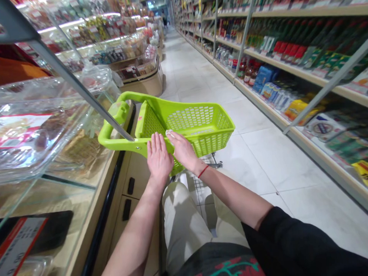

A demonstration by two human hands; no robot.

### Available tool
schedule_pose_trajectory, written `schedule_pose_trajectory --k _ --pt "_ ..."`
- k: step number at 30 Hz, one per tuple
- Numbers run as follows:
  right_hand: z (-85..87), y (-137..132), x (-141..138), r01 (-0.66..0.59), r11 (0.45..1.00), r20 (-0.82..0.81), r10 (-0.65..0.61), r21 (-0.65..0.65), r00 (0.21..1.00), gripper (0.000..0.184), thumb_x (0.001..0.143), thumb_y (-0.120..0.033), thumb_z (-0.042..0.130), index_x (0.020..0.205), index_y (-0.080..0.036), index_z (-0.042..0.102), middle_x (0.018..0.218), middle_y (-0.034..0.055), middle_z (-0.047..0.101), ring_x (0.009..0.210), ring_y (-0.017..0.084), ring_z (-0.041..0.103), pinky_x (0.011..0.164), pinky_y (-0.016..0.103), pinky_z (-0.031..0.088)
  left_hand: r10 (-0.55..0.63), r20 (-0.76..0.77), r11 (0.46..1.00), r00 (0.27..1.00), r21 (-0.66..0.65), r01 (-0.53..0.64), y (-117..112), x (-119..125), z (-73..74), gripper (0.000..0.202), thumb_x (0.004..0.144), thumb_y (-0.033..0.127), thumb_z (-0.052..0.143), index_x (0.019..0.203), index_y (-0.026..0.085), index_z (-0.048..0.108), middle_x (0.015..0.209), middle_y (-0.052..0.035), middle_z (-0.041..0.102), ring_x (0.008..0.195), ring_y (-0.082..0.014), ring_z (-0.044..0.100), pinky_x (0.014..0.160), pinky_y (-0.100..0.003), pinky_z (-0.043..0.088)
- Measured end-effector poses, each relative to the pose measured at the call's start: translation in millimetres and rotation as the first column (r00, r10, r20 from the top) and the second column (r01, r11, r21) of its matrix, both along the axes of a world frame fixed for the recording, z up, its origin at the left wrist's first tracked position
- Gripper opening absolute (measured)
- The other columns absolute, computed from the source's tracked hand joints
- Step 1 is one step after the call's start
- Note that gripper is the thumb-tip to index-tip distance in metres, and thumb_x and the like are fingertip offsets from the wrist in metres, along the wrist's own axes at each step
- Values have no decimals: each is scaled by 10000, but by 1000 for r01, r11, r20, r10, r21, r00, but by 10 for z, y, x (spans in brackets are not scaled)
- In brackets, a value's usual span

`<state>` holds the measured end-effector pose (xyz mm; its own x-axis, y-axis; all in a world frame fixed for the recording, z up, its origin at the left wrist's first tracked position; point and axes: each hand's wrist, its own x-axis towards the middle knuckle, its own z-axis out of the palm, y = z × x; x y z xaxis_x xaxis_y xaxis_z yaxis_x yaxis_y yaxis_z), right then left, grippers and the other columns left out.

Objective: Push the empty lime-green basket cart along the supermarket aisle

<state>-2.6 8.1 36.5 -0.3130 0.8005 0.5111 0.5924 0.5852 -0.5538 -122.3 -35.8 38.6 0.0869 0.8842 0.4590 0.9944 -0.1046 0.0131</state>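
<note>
Resting left hand (159, 160) and right hand (182, 151) on lime-green cart basket (199, 126).

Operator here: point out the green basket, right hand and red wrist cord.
Lime-green shopping basket (190, 119), head view, on its mesh wall.
Right hand (182, 151), head view, on the back of the hand.
Red wrist cord (203, 171), head view, on its middle.

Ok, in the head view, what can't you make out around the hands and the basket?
- White bit at the right hand's fingertips: too small and partly covered to identify.
- Lower front of the lime-green basket: hidden behind the left hand and right hand.
- Lower part of the wire frame: hidden by the beige trousers.
- Shelf goods on the right: labels blurred.
</note>
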Motion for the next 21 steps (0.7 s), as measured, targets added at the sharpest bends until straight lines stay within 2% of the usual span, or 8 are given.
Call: schedule_pose_trajectory --k 2,5,10,13,17,19,21 --pt "4 -4 -48 -32 999 4 32 10 999 664 804 96 434 1432 -66 577 1517 160 561 1456 201 477 1257 328 343 5 2 1000 1000 -2 -5 3 -2 2 821 818 181 513 1572 -31 266 1668 -245 264 1590 -310 184 1313 -495 119" --pt "-64 7 34 -34 999 5 34 29 999 684 806 93 465 1443 -129 578 1533 133 551 1466 193 465 1266 356 332 12 -13 1000 1000 -9 -12 7 6 3 799 824 178 504 1559 -48 289 1657 -254 289 1588 -313 192 1315 -487 113" --pt "-230 41 403 77 997 26 -77 9 997 713 785 118 418 1414 -154 614 1517 128 569 1440 214 500 1258 424 348 -4 11 1000 1000 -4 4 7 2 -2 799 832 192 498 1561 -50 279 1653 -264 292 1588 -317 192 1313 -506 112" --pt "-279 52 507 129 992 -8 -130 -10 992 725 776 108 428 1424 -162 608 1512 127 574 1433 227 507 1250 438 364 -14 29 1000 999 -6 14 5 -2 -3 808 832 198 497 1573 -30 266 1658 -251 291 1588 -319 193 1310 -524 113" --pt "-215 42 311 117 993 -29 -118 -26 993 727 768 106 396 1434 -108 593 1494 143 588 1437 216 502 1245 379 377 -14 26 1000 1000 -5 14 -2 -1 2 796 834 193 494 1563 -48 283 1648 -258 307 1586 -320 198 1313 -519 103" --pt "-136 29 119 64 997 -41 -66 -35 997 713 778 101 384 1441 -76 579 1500 157 579 1445 205 492 1249 346 368 -7 10 1000 1000 -2 7 -3 -2 3 784 839 193 493 1560 -43 297 1647 -252 314 1583 -317 211 1313 -512 114" --pt "-51 15 -72 -4 999 -78 0 -44 997 694 812 76 395 1465 -94 557 1516 141 567 1456 186 478 1253 324 360 4 -2 1000 1000 -3 -4 0 -5 2 758 865 207 480 1563 -31 306 1649 -240 316 1581 -315 219 1311 -509 133"
